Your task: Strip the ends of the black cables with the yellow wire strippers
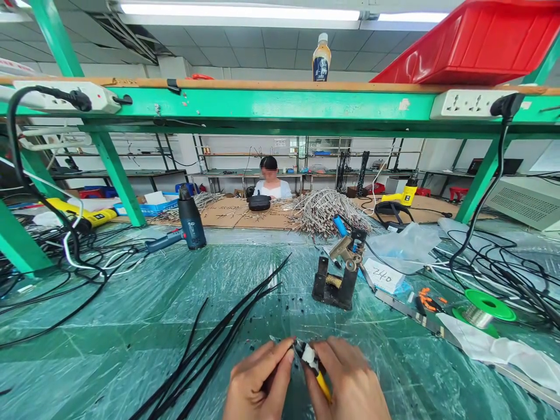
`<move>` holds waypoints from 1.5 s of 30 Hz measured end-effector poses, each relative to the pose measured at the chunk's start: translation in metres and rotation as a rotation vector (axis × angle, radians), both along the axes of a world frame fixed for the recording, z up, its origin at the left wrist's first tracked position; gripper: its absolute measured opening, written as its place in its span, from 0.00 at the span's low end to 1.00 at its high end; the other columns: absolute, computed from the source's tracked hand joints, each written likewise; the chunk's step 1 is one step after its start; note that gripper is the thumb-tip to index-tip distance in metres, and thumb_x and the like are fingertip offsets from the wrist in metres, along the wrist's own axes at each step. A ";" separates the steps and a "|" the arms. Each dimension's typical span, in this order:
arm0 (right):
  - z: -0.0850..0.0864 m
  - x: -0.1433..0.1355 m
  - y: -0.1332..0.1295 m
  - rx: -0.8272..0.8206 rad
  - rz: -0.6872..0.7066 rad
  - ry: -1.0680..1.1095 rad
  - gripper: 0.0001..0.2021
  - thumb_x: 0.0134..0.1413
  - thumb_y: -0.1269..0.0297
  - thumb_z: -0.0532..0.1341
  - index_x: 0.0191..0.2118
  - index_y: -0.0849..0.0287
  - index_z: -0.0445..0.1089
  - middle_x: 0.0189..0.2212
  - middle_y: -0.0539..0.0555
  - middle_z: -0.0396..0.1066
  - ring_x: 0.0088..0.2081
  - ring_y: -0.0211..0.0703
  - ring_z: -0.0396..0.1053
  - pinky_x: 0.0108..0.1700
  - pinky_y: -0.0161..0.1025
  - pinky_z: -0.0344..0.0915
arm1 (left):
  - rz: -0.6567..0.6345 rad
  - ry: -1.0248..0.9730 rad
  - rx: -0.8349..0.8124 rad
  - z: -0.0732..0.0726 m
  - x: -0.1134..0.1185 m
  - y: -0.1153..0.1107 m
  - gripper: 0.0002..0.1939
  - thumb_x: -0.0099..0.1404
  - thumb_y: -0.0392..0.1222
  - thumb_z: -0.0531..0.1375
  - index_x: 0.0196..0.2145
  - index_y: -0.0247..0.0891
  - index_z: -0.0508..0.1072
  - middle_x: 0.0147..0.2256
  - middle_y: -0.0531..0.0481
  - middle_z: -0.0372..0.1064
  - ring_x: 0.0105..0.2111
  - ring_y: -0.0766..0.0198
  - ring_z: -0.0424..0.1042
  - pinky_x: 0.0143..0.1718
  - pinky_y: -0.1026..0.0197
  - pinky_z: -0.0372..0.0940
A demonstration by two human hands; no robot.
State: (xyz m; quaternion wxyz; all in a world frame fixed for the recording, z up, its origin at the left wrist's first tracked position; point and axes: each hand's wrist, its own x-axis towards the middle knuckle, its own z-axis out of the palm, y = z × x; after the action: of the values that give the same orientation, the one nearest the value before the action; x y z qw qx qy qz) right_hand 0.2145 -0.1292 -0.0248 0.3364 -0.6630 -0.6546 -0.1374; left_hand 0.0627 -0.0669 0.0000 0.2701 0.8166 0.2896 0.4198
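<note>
My right hand (pixel 347 373) is closed around small yellow-handled pliers (pixel 322 385), with a white patch near their dark head. Their exact jaw type is hard to see. Just beside the head, my left hand (pixel 263 376) pinches thumb and forefinger on something small and dark that I cannot make out. Several black cables (pixel 219 341) lie slantwise on the green table to the left of my hands. Beyond my hands stands a soldering iron holder (pixel 333 286) with a brass-coloured insert and a clamp-like metal piece (pixel 347 251) behind it.
A heat gun (pixel 191 221) stands at the back left. A pile of grey wires (pixel 328 210) rests on cardboard. To the right are a green solder spool (pixel 490 306), a steel ruler (pixel 402 309) and orange-handled pliers (pixel 427 300). A green shelf beam (pixel 271 105) crosses overhead. A person (pixel 271 184) sits opposite.
</note>
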 end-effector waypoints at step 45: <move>-0.006 0.003 0.002 0.031 0.017 -0.029 0.08 0.54 0.67 0.55 0.41 0.52 0.64 0.30 0.52 0.69 0.30 0.48 0.68 0.33 0.43 0.63 | -0.096 -0.148 -0.321 0.013 0.006 -0.005 0.10 0.65 0.42 0.58 0.38 0.42 0.80 0.34 0.51 0.79 0.33 0.63 0.75 0.40 0.68 0.69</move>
State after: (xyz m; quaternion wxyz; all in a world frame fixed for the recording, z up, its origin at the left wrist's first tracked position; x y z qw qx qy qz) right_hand 0.2174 -0.1269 -0.0304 0.3385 -0.6499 -0.6628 -0.1541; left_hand 0.0685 -0.0719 0.0135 0.4372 0.7428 0.2928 0.4139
